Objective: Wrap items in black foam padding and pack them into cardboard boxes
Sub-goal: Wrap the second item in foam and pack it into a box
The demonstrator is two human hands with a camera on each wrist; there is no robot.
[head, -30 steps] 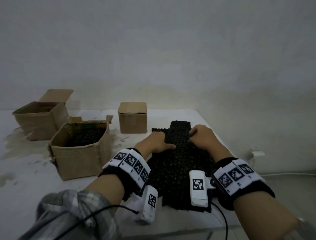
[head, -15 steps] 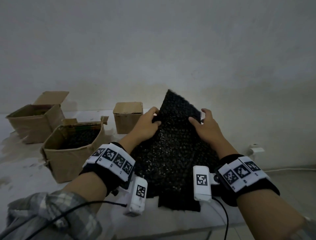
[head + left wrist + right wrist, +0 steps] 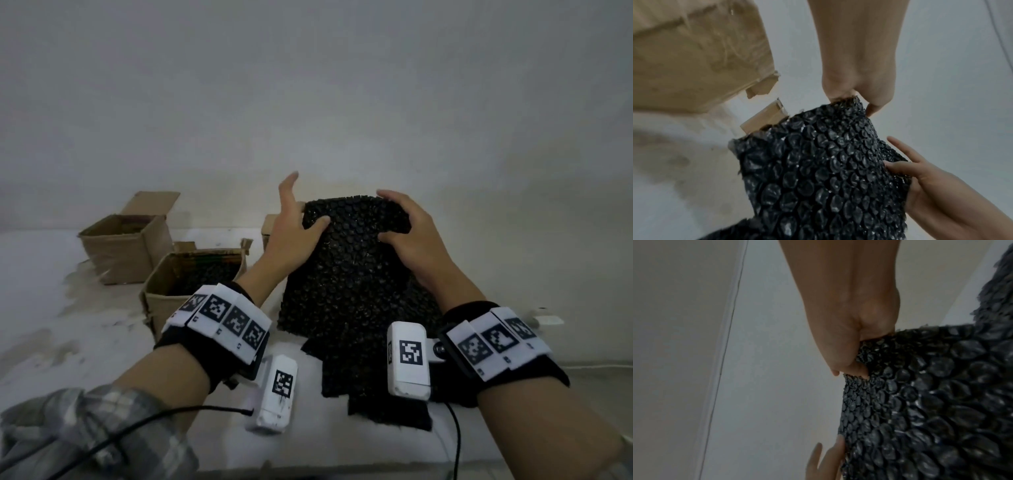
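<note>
A sheet of black bubble padding stands lifted off the table, its top edge bent toward me. My left hand pinches the upper left corner, thumb on the front and fingers straight behind. My right hand curls over the upper right corner and grips it. In the left wrist view my left hand nips the padding at its top edge and the right hand holds the side. The right wrist view has my right hand bunched on the padding.
More black padding lies flat on the white table below the lifted sheet. An open cardboard box stands far left, a nearer open one holds dark padding, and a small closed box shows behind my left hand.
The sheet lay flat under both hands a second ago. Both hands have raised its far end off the table, and its top edge now bends toward me.
</note>
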